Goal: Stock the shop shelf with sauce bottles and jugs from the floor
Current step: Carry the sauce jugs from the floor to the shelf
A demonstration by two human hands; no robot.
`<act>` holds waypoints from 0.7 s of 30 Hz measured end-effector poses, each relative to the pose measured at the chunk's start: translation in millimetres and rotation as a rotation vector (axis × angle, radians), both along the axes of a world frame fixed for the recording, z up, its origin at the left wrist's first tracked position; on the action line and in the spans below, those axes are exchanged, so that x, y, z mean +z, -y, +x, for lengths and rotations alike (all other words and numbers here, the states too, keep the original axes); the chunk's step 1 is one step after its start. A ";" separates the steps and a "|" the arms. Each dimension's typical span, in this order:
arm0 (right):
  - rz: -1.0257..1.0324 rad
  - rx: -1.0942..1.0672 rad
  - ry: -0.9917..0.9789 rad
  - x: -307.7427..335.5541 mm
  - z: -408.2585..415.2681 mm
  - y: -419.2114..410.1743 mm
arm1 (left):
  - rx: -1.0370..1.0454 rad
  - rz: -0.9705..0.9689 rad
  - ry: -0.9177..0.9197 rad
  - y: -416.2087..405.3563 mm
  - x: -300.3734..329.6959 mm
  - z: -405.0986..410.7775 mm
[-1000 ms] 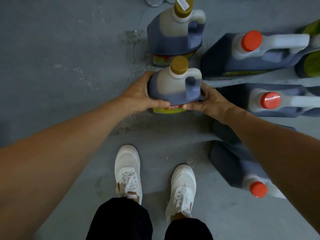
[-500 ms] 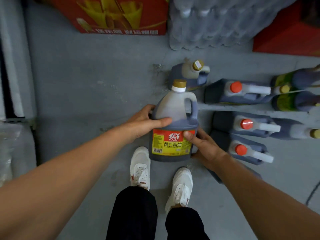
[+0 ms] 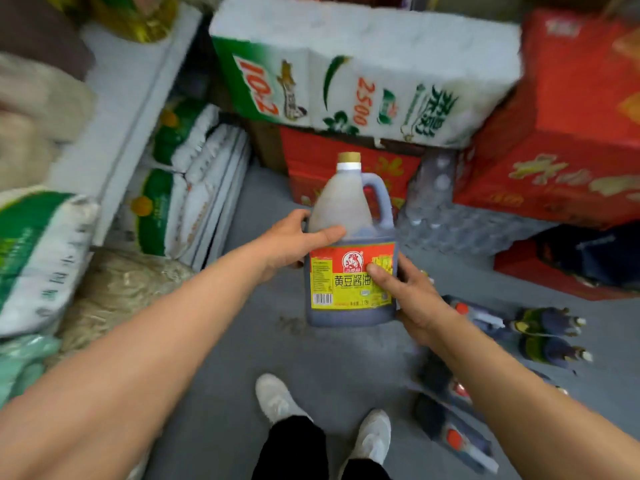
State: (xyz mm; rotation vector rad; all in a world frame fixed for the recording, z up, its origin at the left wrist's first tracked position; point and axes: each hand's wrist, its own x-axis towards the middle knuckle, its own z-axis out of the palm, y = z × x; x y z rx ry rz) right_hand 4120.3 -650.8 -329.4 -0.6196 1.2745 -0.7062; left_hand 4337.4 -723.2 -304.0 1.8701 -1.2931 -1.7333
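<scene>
Head view looks down on a jug held upright in the air above the grey floor, between both hands. Dark sauce fills the jug to about its shoulder; the cloudy part above looks empty, and a gold cap closes the neck. Its label is red and yellow. The left hand grips the jug's left side, thumb curled across the front. The right hand grips the lower right side, thumb pressed on the label. More jugs with red caps lie on their sides on the floor to the right, near small bottles, all blurred. Red boxes and a white pack stand behind.
</scene>
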 end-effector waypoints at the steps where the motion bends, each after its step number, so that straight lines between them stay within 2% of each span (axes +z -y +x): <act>1: -0.037 0.025 0.004 26.4 12.2 10.4 | 0.020 -0.038 0.017 4.9 30.2 13.9; 11: -0.420 0.257 0.080 267.9 170.8 79.5 | 0.223 -0.403 0.120 8.8 293.5 173.4; 16: -0.570 0.371 0.176 349.8 248.5 93.1 | 0.378 -0.584 0.207 -15.2 389.5 241.4; 21: -0.712 0.501 0.258 410.1 326.1 115.5 | 0.560 -0.683 0.330 -43.5 458.3 302.1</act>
